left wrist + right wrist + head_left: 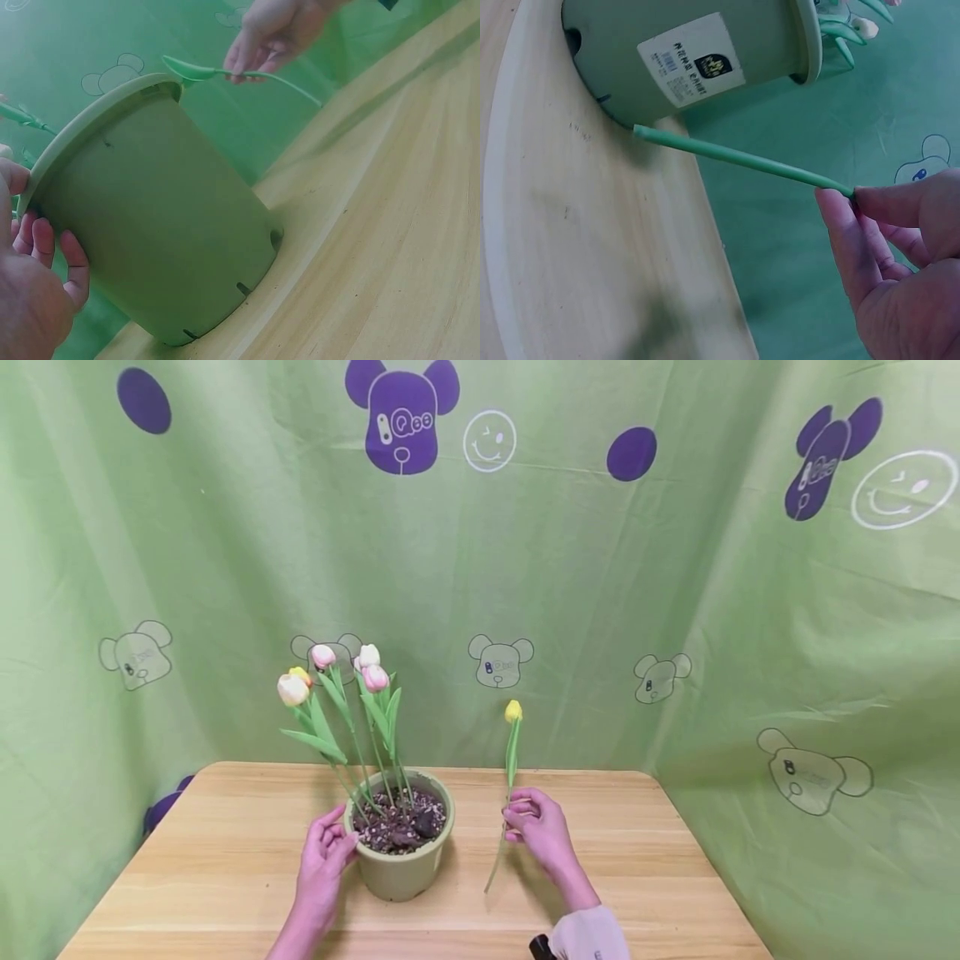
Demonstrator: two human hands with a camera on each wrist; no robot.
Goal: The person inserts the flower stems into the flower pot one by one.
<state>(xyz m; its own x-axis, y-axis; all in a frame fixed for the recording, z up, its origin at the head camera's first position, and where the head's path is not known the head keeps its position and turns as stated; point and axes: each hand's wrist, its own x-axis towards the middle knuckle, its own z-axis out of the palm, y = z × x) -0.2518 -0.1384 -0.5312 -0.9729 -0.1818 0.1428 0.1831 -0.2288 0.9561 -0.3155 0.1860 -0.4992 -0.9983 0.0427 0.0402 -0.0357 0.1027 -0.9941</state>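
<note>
A yellow tulip [513,712] stands upright above the table, its green stem [735,157] pinched between the thumb and fingers of my right hand [542,828]. The stem's lower end hangs free, apart from the pot. On the left, my left hand [324,864] holds the rim of a green flower pot [401,874], thumb at the rim and fingers against the outer wall. Dark soil [401,831] fills the pot. Several pink, white and orange tulips [375,677] with green leaves rise from the soil, most leaning left.
The pot stands on a light wooden table [622,860]. Green curtains [577,568] with purple and white bear prints hang behind and at both sides. A white label [692,60] is on the pot's side. A black object [542,947] shows by the right sleeve.
</note>
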